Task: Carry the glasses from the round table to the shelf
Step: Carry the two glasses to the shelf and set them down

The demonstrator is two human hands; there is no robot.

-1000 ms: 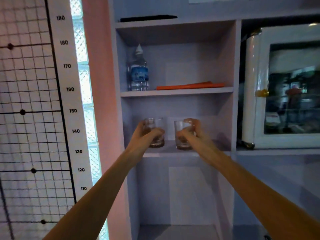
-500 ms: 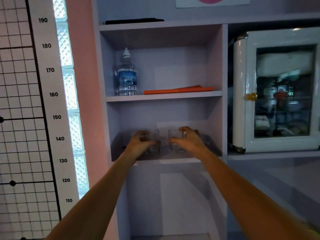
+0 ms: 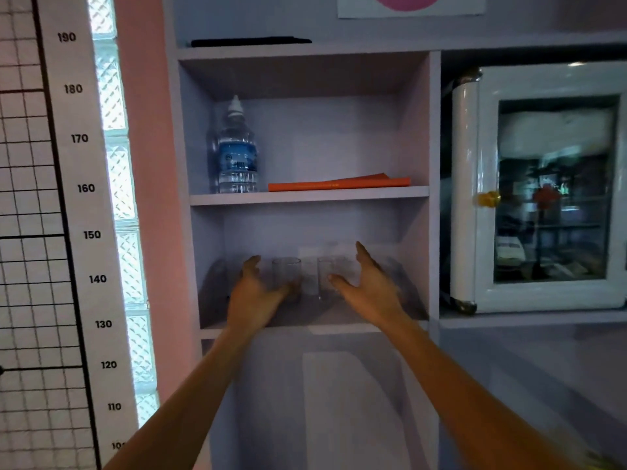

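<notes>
Two clear glasses stand side by side on the middle board of the lilac shelf [image 3: 339,329]. The left glass [image 3: 286,274] and the right glass [image 3: 330,276] both sit upright, a small gap between them. My left hand [image 3: 252,295] is spread open just left of and in front of the left glass, holding nothing. My right hand [image 3: 368,288] is spread open just right of the right glass, fingers apart and off the glass. The round table is out of view.
One board up stand a water bottle [image 3: 235,150] and a flat orange folder [image 3: 339,183]. A white mini fridge [image 3: 539,184] with a glass door fills the right bay. A height chart [image 3: 84,232] and a glass-block strip run down the left wall.
Both hands carried the glasses onto the middle board, then let go; the fingers have opened and drawn slightly away from the glasses. The camera has moved closer and shifted.
</notes>
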